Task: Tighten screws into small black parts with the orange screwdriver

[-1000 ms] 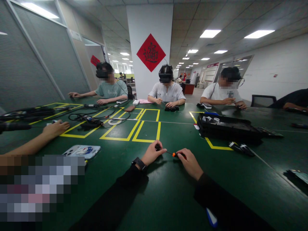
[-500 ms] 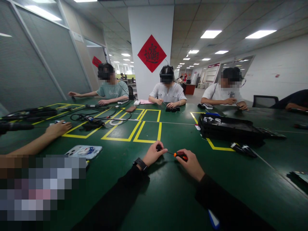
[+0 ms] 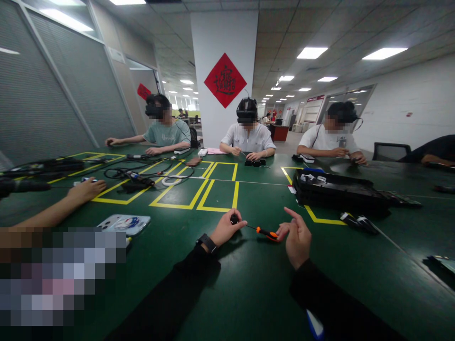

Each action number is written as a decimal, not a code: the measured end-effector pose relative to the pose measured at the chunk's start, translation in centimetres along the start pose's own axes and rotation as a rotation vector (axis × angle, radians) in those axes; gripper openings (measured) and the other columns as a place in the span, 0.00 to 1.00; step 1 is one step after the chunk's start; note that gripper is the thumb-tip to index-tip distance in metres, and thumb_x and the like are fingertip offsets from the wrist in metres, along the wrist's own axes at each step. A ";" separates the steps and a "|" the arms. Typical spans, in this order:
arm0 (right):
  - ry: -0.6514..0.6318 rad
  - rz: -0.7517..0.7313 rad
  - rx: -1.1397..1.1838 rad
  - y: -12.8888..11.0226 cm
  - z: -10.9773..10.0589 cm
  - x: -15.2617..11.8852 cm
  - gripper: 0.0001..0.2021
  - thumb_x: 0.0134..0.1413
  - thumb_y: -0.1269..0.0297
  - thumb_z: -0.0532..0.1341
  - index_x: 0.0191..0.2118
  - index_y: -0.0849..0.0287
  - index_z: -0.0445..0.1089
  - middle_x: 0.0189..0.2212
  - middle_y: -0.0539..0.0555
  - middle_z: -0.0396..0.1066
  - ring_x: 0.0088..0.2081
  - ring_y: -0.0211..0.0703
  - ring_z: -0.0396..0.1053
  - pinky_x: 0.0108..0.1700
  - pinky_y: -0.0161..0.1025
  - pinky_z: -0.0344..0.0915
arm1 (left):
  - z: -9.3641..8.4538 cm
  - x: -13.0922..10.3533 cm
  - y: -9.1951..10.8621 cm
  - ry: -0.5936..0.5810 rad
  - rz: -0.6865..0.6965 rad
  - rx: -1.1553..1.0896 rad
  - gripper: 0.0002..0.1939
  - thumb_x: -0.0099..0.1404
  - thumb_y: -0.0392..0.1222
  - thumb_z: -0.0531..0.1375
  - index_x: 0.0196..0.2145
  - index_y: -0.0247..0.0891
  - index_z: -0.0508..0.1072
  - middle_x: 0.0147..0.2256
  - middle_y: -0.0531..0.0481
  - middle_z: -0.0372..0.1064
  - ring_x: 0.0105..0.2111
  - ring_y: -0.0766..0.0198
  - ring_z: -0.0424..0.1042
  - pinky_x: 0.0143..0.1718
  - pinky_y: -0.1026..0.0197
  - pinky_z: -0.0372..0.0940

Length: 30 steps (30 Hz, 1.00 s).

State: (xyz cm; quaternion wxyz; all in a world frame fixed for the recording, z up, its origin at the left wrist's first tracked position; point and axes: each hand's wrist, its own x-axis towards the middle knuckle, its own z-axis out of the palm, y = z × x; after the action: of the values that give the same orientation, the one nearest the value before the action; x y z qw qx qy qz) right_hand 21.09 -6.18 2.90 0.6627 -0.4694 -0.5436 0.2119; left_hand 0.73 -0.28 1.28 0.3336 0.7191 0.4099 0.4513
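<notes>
My left hand (image 3: 226,228), wearing a dark wristwatch (image 3: 207,243), is closed around a small black round part (image 3: 234,219) that shows between thumb and fingers. A screwdriver (image 3: 267,233) with an orange and black handle points its thin shaft toward that part; fingers hide where the tip ends. At the handle's rear end is my right hand (image 3: 297,237), its index finger stretched up and away from the handle. The lower fingers are bent beside the handle's end and seem to touch it, without wrapping round it.
On the green table (image 3: 249,293), black trays (image 3: 334,192) stand at the right, with black connectors (image 3: 359,222) before them. A phone (image 3: 124,224) and cables (image 3: 142,175) lie left. A co-worker's hand (image 3: 87,189) rests nearby; several people sit opposite.
My right hand has loosened from the screwdriver handle and turned outward, its index finger now raised. More of the handle shows. My left hand has stayed in place with the black part.
</notes>
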 end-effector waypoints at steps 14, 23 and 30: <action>-0.129 -0.004 -0.146 1.0 0.1 0.6 0.16 0.50 0.72 0.46 0.39 0.62 0.68 0.47 0.59 0.65 0.44 0.41 0.66 0.49 0.45 0.59 | 0.1 0.0 -0.2 -0.001 -0.002 -0.007 0.13 0.52 0.49 0.59 0.28 0.36 0.63 0.26 0.55 0.60 0.27 0.69 0.60 0.30 0.66 0.56; -0.378 -0.031 -0.425 2.5 0.0 0.8 0.15 0.50 0.69 0.49 0.41 0.57 0.68 0.41 0.55 0.69 0.46 0.44 0.62 0.50 0.47 0.56 | 0.1 -0.1 0.1 0.019 -0.005 0.012 0.12 0.52 0.47 0.59 0.28 0.36 0.64 0.26 0.54 0.62 0.27 0.68 0.61 0.31 0.65 0.57; -0.543 -0.126 -0.577 3.0 0.5 0.4 0.14 0.55 0.62 0.49 0.35 0.57 0.70 0.39 0.55 0.69 0.44 0.44 0.62 0.48 0.45 0.55 | 0.0 0.1 -0.2 0.021 -0.001 0.020 0.12 0.52 0.48 0.59 0.28 0.36 0.64 0.26 0.54 0.61 0.27 0.69 0.61 0.31 0.65 0.56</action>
State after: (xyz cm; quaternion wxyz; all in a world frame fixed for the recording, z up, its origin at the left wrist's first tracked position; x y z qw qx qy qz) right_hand 21.42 -4.21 0.54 0.3478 -0.5289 -0.7639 0.1258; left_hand 0.72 -0.15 1.15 0.3224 0.7173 0.4184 0.4544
